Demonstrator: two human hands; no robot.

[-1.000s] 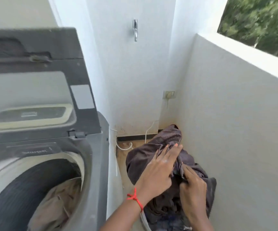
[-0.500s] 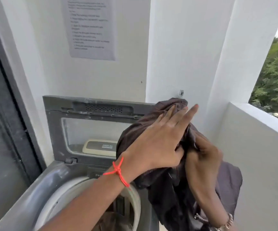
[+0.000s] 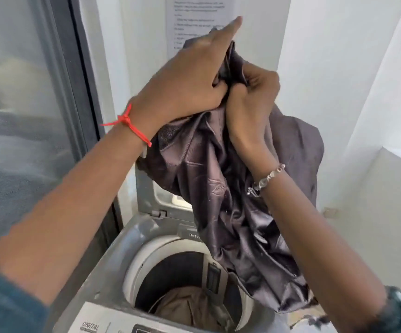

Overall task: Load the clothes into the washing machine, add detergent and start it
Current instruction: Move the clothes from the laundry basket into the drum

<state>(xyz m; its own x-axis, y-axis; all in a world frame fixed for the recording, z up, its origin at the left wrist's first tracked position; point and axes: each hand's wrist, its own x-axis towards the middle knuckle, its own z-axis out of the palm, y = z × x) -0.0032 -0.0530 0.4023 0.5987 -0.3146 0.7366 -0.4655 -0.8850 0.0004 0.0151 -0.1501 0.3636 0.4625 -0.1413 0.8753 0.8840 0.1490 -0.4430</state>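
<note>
2 hands meet on 1 bunch of fabric: the left hand (image 3: 189, 75) pinches the top of a grey garment (image 3: 218, 188), forefinger straight, and the right hand (image 3: 250, 99) is fisted round it. The garment hangs over the right side of the open washer (image 3: 127, 248). 1 beige cloth (image 3: 189, 306) lies in the drum.

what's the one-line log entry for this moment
step: loading | left hand: grips dark garment | right hand: grips dark garment | dark garment: held up over washing machine | drum: tan clothes inside | lid: raised
</note>
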